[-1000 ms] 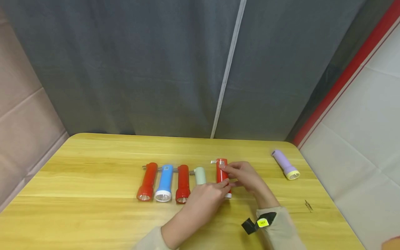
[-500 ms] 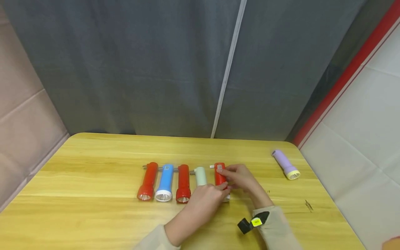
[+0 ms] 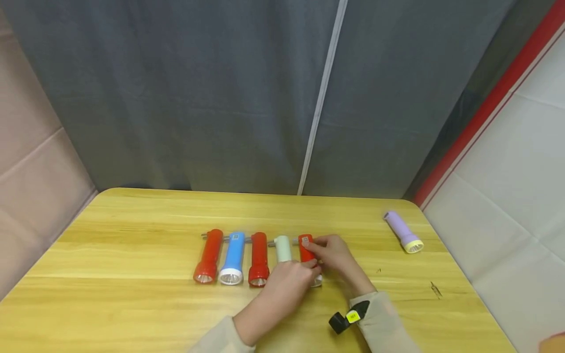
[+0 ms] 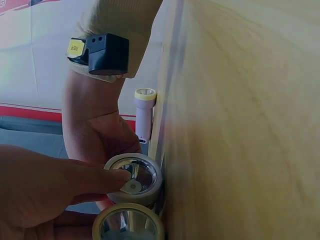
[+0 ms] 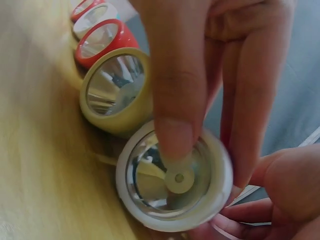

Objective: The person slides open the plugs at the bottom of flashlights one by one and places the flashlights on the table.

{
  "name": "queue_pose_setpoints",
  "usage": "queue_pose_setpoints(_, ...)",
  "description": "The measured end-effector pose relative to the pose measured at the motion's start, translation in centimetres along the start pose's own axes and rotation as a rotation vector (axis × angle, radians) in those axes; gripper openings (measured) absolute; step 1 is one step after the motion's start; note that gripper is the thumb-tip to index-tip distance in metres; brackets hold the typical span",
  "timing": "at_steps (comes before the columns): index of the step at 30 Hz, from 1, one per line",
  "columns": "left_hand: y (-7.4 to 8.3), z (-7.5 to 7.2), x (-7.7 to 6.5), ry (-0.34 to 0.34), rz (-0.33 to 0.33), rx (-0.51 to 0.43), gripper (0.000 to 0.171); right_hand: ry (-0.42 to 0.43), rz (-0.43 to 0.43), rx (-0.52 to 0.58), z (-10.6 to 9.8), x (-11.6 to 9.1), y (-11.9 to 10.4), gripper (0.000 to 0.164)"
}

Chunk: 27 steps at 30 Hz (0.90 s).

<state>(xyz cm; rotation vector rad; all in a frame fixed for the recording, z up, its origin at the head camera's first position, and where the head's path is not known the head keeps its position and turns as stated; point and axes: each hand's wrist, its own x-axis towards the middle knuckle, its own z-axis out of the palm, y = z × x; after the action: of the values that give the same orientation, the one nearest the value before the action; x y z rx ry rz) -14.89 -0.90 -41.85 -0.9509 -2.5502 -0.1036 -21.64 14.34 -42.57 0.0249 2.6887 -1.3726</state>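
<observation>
A red flashlight with a white head lies at the right end of a row on the table. My left hand grips its head; in the right wrist view the thumb presses on the lens and other fingers lie behind the rim. My right hand pinches the red body from the right, nearer its tail. Just left of it lies a pale green flashlight, its head hidden by my left hand in the head view. Its cream head shows beside the white one in the right wrist view.
Further left in the row lie a red flashlight, a blue flashlight with a white head, and another red flashlight. A purple flashlight lies apart near the right edge of the wooden table. A grey curtain hangs behind.
Both hands hold the red flashlight with the white head throughout. It has slid left and slightly toward me, closer to the green one. The right hand moved left with it; the other flashlights stayed put.
</observation>
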Motion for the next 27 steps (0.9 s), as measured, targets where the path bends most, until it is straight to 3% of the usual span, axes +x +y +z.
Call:
queue_pose_setpoints(6,-0.27,-0.21,-0.02,-0.023,-0.009,-0.021,0.022,0.009,0.004,-0.034,0.13,0.0,0.17,0.043)
queue_pose_setpoints(13,-0.22,-0.04,-0.01,-0.014,-0.017,-0.011,0.019,0.029,-0.052,-0.144,0.21,-0.11,0.29,0.048)
queue_pose_setpoints(27,-0.03,-0.17,0.09,-0.038,-0.052,0.011,0.018,0.009,-0.092,-0.15,0.8,-0.21,0.13,0.049)
